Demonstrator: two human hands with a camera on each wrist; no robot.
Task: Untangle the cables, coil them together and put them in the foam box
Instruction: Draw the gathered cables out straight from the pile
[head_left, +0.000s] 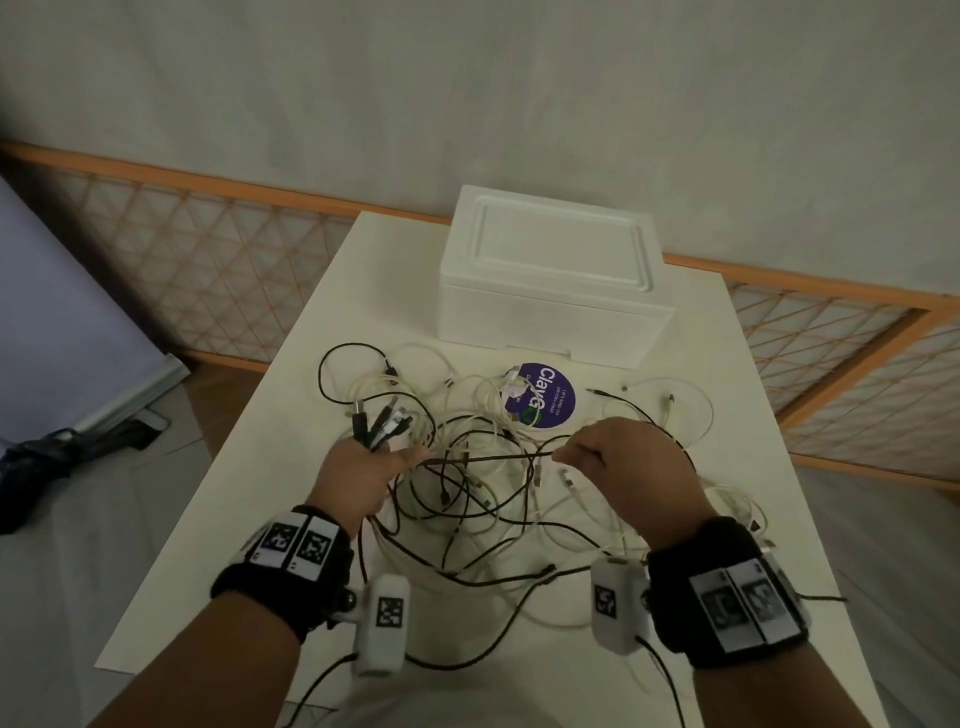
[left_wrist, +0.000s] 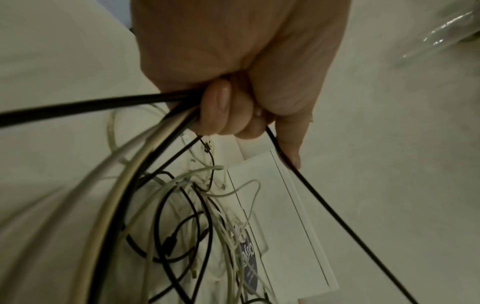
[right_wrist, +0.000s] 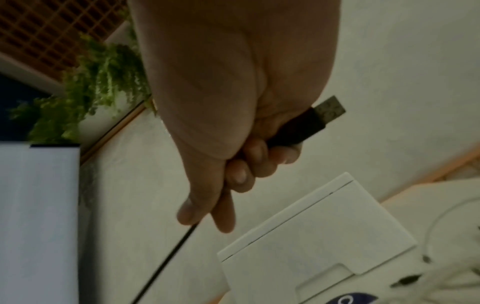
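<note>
A dark cable (head_left: 498, 456) runs taut across frame centre, left hand (head_left: 363, 470) clenching gathered ends, right hand (head_left: 618, 457) pinching its plug end.

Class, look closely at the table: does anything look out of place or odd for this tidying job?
Yes: the foam box has its lid on, so no cables can go in. They lie tangled across the table, covering a purple round sticker.
</note>
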